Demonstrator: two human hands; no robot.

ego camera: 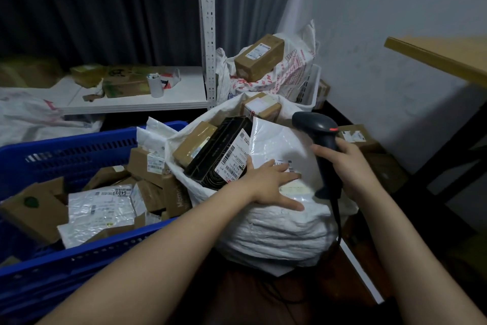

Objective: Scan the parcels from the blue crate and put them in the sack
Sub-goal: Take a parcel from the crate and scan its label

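The blue crate (79,253) at the left holds several brown boxes and white mailers. Right of it stands the white woven sack (276,230), stuffed with parcels: a black box (218,150) with a white label, brown boxes, and a white plastic mailer (279,145) on top. My left hand (268,182) lies on that mailer with its fingers straight, partly covering the label. My right hand (347,164) grips the handle of a dark barcode scanner (319,129), whose head points left over the mailer and whose cable hangs down.
A second white sack (290,69) with red print stands behind, a brown box on top. A white metal shelf (131,98) with cartons is at the back left. A wooden table (448,58) juts in from the right, with boxes on the floor beneath.
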